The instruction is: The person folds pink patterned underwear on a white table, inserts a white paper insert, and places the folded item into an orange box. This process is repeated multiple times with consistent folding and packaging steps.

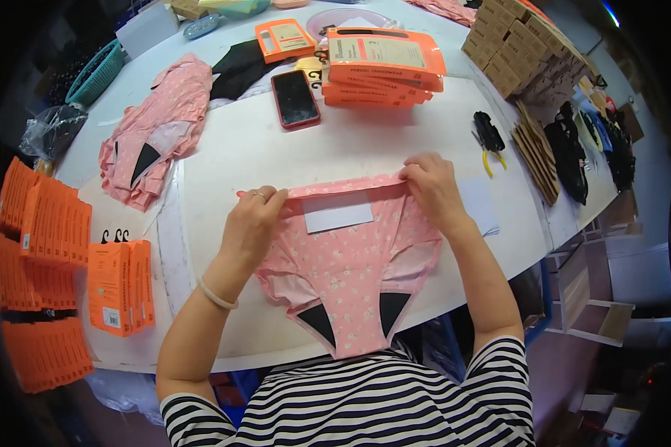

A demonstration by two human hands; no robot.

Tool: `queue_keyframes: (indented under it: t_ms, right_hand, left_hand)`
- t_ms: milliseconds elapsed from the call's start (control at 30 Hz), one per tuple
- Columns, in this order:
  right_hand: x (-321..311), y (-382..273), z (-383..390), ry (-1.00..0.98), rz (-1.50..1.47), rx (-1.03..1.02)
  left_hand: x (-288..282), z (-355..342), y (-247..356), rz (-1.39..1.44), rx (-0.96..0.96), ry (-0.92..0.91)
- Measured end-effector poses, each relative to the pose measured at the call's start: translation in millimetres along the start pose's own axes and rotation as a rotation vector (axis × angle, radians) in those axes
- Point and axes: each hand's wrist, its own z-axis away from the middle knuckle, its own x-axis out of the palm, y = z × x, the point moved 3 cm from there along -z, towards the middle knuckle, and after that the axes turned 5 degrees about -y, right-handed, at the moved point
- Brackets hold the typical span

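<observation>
Spread flat before me on the white table lies a pair of pink floral underpants [350,261], waistband away from me, black lining showing at the leg openings. My left hand [252,223] pinches the left end of the waistband. At its right end, my right hand [432,185] grips the band between thumb and fingers. A white card [338,212] rests on the fabric just below the waistband, between my hands. Partly under my right forearm are white paper sheets [479,207].
Orange packages stand stacked at the far middle [384,63] and left [52,216]. A phone [296,98], a heap of pink underpants [160,130] and yellow-handled snips [489,141] lie around the work area. Small brown boxes [522,48] are piled at far right.
</observation>
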Motion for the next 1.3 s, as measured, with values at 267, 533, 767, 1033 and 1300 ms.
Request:
queue_keyframes:
  t_ms: [267,533,767,1033,1300]
  right_hand:
    - [-2.2,-3.2,22.2,-0.046,-0.09,0.057]
    - [-16.5,-32.4,43.6,0.087,-0.174,-0.008]
    - [-46.0,-134.0,135.1,-0.416,-0.433,-0.013]
    - [-33.2,-153.8,156.6,-0.195,-0.448,-0.048]
    - [-29.6,-151.3,167.9,-0.118,-0.424,0.12]
  left_hand:
    - [5.8,9.9,18.3,-0.072,-0.025,-0.173]
    - [26.1,-15.9,46.7,0.159,0.058,-0.22]
    - [32.4,-22.0,46.3,0.168,0.045,-0.329]
    - [40.5,-11.4,29.1,0.186,0.142,-0.104]
    - [45.0,-20.1,23.8,0.215,0.108,-0.028]
